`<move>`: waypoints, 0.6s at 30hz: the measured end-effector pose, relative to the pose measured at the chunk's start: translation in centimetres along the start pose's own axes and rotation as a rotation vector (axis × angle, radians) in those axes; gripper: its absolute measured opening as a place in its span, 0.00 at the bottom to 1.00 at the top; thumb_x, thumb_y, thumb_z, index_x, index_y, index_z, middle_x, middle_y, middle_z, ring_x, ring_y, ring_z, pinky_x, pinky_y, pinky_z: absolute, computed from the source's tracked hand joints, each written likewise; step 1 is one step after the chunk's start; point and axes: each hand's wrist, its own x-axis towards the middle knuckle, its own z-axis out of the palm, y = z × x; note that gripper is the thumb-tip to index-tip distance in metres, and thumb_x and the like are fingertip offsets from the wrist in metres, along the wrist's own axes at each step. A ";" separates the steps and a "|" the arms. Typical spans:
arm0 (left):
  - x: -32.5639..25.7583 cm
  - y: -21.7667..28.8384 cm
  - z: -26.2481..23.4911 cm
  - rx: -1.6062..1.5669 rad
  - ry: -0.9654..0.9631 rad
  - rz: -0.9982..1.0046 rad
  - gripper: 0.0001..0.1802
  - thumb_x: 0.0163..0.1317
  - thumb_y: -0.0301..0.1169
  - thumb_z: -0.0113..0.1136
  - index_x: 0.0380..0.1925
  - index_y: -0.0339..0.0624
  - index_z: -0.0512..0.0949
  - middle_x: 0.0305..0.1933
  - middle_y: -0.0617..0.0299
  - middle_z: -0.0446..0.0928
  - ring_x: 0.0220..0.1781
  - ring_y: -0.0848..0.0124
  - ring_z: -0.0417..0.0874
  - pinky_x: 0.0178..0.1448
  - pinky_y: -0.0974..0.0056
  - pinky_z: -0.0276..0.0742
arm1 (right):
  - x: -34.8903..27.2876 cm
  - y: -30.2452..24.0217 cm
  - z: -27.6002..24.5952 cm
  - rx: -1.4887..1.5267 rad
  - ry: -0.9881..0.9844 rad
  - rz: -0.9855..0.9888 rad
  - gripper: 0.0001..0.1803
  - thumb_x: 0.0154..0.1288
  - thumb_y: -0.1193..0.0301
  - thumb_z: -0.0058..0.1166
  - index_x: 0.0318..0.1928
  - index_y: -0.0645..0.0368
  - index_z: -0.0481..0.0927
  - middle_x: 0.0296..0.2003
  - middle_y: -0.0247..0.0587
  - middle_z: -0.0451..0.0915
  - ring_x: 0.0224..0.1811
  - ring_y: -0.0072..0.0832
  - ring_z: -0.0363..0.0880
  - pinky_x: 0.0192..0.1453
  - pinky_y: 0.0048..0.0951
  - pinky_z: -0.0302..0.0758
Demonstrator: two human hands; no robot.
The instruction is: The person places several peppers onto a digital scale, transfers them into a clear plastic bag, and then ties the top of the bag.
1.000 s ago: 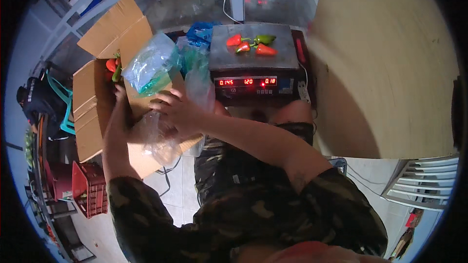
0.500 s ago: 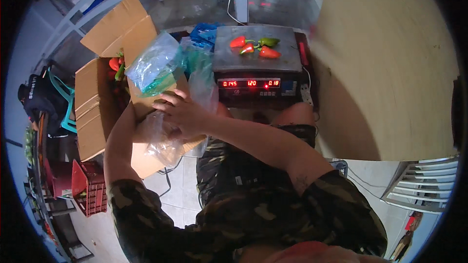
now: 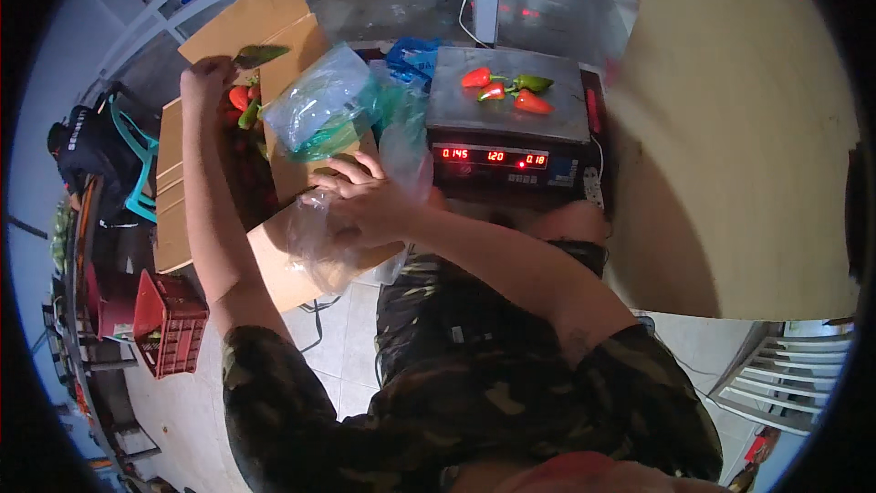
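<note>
**Left hand lifts a green pepper out of the box while the right hand stays on the clear bag**

Seen from above, a seated person in a camouflage shirt faces an open cardboard box [image 3: 228, 46] on the left and a digital weighing scale [image 3: 509, 114] on the right. A wide pale tabletop [image 3: 730, 128] curves along the right side.

The biggest change is in the left arm. Half a second ago it was bent low beside the box; now it is stretched up and away, with the left hand [image 3: 208, 80] raised over the box's open flaps. Its fingers are closed around the stem end of a green pepper [image 3: 260, 56], which sticks out to the right above the red and green peppers inside the box.

The right hand [image 3: 363, 203] has hardly moved. It rests on the box's near edge, fingers curled into the crumpled mouth of a clear plastic bag [image 3: 319, 237] that hangs down below it.

Just behind the right hand sits a bundle of clear and green bags [image 3: 324, 110], unchanged. On the scale's steel platform lie four small peppers [image 3: 506, 89], red and green, in the same places as before. A red plastic crate [image 3: 169, 321] stands on the floor at lower left.
</note>
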 end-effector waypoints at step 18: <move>-3.0 10.3 27.4 0.507 -0.868 0.479 0.07 0.45 0.27 0.59 0.25 0.37 0.80 0.28 0.54 0.79 0.29 0.66 0.80 0.33 0.67 0.75 | -0.5 -0.2 1.3 -0.031 -0.017 0.013 0.28 0.38 0.52 0.59 0.42 0.52 0.78 0.55 0.41 0.66 0.60 0.38 0.59 0.64 0.51 0.45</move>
